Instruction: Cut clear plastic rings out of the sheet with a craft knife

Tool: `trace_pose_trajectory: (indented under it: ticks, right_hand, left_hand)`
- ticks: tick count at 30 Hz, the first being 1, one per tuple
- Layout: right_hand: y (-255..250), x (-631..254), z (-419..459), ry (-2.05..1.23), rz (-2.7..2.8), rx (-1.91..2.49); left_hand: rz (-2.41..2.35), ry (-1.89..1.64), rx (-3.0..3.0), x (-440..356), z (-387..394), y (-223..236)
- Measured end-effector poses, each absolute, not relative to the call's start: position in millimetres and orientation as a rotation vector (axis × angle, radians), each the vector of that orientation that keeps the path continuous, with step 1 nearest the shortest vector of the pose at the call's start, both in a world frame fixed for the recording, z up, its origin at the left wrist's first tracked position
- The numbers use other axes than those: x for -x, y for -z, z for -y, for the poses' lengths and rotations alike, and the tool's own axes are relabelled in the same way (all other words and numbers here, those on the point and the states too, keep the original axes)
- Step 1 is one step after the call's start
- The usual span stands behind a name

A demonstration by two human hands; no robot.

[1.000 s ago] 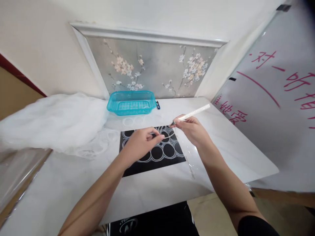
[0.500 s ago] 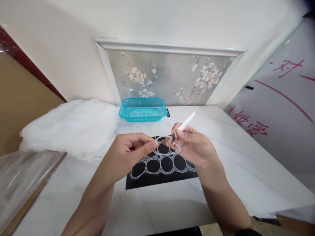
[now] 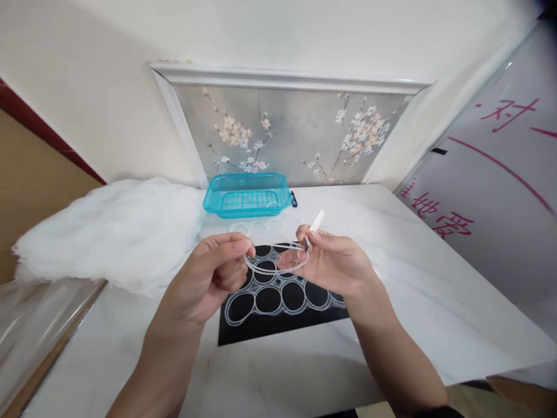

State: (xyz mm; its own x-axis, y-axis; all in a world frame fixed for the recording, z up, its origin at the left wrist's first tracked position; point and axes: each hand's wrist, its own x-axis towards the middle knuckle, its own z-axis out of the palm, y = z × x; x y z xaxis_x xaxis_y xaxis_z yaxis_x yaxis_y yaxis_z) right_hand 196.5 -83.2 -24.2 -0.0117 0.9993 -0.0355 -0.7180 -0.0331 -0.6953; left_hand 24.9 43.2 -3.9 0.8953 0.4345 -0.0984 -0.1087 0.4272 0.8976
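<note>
Head view: right hand (image 3: 337, 261) before black sheet (image 3: 272, 327), basket (image 3: 248, 213).

Head-worn view, facing forward and down, left hand (image 3: 211, 270) and right hand (image 3: 337, 264) near, table (image 3: 418, 290) below, wall (image 3: 296, 35) beyond.

The left hand (image 3: 217, 273) is pinching one end of a translucent loop (image 3: 266, 271) above a black mat (image 3: 270, 324). The right hand (image 3: 333, 261) is gripping a white-handled tool (image 3: 317, 222) at the opposite end. A blue basket (image 3: 246, 213) is standing beyond the mat.
</note>
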Motion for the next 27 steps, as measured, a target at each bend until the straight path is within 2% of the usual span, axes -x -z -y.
trace_pose_trajectory:
  ticks: [6, 13, 20, 27]
  right_hand:
    - [25.3, -199.6, 82.1, -1.529, 0.579, 0.631]
    - [6.0, -211.6, 99.8, -1.240, 0.644, 0.744]
    - [-24.3, -223.1, 159.8, -0.795, 0.690, 0.731]
    - [-24.2, -233.4, 196.0, -0.456, 0.448, 0.685]
  left_hand:
    - [-0.346, -0.312, -0.970, -23.7, -45.5, 0.6]
    - [-0.535, -0.485, -1.228, -39.0, -63.4, 15.2]
    - [-0.849, -0.569, -1.899, -124.0, -148.6, 34.2]
    - [-0.900, -0.530, -2.242, -193.8, -209.2, 57.8]
